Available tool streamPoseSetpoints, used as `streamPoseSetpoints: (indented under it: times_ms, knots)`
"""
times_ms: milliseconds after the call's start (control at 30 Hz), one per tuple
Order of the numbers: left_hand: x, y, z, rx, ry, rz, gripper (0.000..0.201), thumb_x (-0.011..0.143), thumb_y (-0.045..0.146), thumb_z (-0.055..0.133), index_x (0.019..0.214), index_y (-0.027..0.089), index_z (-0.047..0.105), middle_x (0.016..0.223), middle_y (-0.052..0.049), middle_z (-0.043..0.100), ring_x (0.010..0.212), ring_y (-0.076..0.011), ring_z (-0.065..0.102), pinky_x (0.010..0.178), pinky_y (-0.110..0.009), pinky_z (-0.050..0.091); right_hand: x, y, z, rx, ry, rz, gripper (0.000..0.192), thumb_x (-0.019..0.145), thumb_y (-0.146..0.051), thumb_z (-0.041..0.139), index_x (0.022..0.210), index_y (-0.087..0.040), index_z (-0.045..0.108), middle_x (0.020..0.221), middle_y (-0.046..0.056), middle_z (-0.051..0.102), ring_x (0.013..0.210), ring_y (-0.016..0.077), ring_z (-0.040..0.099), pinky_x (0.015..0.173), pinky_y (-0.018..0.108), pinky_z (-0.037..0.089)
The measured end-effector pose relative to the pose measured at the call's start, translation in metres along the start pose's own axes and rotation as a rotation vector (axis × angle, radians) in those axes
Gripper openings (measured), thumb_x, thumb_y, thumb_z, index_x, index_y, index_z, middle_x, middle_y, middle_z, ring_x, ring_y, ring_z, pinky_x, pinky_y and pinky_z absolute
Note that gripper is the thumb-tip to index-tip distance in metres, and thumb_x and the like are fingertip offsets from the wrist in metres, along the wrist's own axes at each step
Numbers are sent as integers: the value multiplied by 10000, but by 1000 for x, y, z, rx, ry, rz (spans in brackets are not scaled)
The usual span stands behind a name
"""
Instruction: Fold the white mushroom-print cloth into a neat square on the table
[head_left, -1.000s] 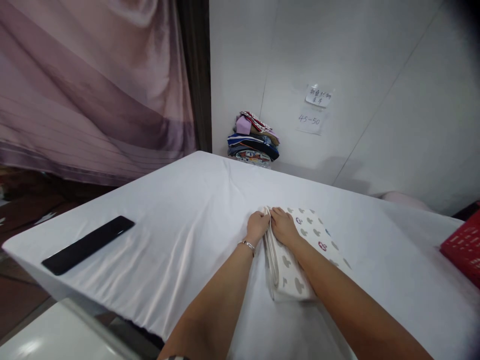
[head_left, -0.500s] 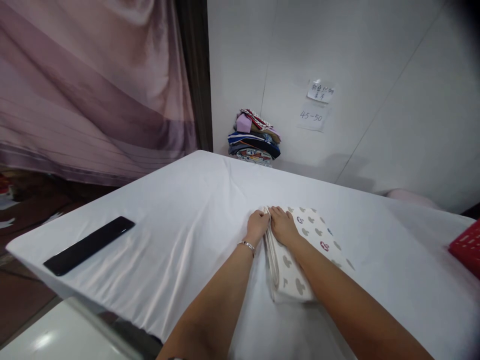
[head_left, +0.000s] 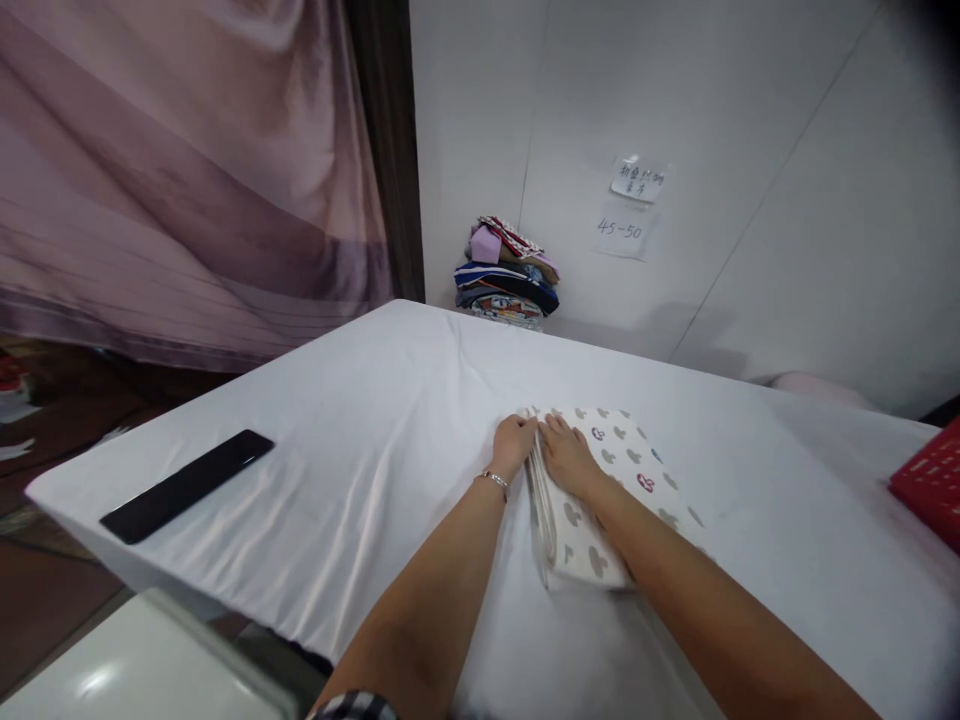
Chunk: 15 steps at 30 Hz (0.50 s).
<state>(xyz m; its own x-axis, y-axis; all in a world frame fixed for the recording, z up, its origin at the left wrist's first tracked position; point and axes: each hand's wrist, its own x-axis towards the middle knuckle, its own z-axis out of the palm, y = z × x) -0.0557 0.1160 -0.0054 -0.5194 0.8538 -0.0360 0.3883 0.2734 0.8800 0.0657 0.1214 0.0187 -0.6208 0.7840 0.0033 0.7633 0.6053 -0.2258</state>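
Observation:
A folded white cloth point(head_left: 600, 540) printed with grey, red and blue mouse-head shapes lies in several layers on the white-covered table point(head_left: 360, 420). My left hand point(head_left: 515, 446), with a bracelet at its wrist, is closed on the cloth's far left corner, fingers curled around the layered edge. Right beside it, my right hand point(head_left: 568, 455) lies palm down on the top layer with its fingers stretched toward that corner. My right forearm crosses over the cloth and covers part of its near right side.
A black flat slab point(head_left: 187, 487) lies at the table's left. Folded clothes point(head_left: 507, 275) are stacked beyond the far edge against the wall. A red perforated container point(head_left: 930, 485) is at the right edge. A white glossy surface point(head_left: 142, 660) sits at lower left; a pink curtain point(head_left: 172, 180) hangs behind.
The view has shifted slightly. Both hands keep their places at the cloth's far left corner, and the cloth looks the same.

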Motion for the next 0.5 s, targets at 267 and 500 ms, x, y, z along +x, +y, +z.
streamPoseSetpoints:
  times_ms: [267, 500]
  knots:
    - [-2, 1, -2, 13, -9, 14, 279, 808, 344, 505, 649, 146, 621, 678, -57, 644, 651, -160, 565, 613, -258, 369, -106, -6, 14, -4, 78, -138, 484, 957, -301, 229, 1388, -147, 390, 1465, 76, 355, 1370, 213, 272, 1102, 423, 254]
    - [0, 0, -2, 17, -11, 22, 277, 795, 341, 513, 605, 156, 592, 647, -47, 629, 637, -158, 549, 606, -255, 361, -174, -9, 49, -138, 362, -258, 473, 921, -249, 377, 1384, -154, 401, 1455, 74, 365, 1360, 240, 293, 1098, 439, 266]
